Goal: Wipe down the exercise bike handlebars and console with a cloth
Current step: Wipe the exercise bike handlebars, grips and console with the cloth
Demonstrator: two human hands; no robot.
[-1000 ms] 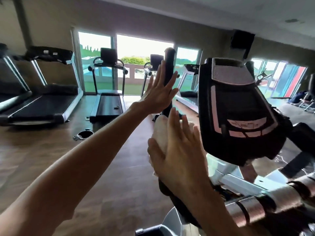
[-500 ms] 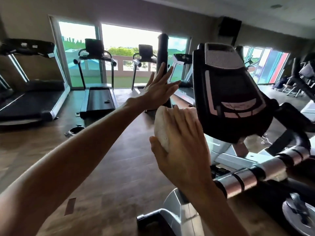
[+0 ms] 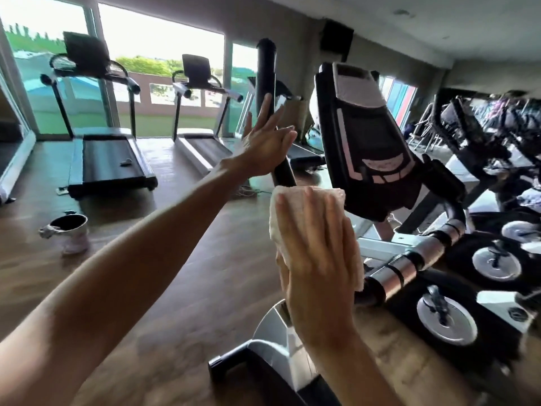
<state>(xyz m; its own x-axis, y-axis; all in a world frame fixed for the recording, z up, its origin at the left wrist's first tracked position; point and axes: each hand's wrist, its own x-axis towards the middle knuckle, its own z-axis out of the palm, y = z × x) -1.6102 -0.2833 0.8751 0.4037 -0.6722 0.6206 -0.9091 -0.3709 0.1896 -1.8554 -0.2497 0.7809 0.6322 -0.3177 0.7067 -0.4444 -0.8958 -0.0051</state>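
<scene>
- White cloth point(image 3: 295, 218) is sitting lower along the left handlebar point(image 3: 265, 92) than half a second ago, and the camera is now showing more of the floor point(image 3: 181, 259) and the bike's base.
- Right hand point(image 3: 317, 259) is pressing the cloth flat against the handlebar's lower stretch, fingers close together and spread over the fabric, thumb behind it, just left of the console point(image 3: 369, 136).
- Left hand point(image 3: 268, 145) is staying raised against the upright black grip, palm on it and fingers stretched out wide rather than curled round it, much as before.
- Cloth is looking thick, folded and towel-like, pale cream with a faint pink tinge; its edges are showing above and right of the fingers.
- Console is tilting back, black with pale panels and a dark screen; its markings are too blurred to read.
- Right handlebar point(image 3: 409, 262) is showing chrome sections between black bands.
- Treadmills point(image 3: 108, 159) are standing by the windows point(image 3: 164, 39), and a small bucket point(image 3: 68, 230) is resting on the floor; no brand is legible.
</scene>
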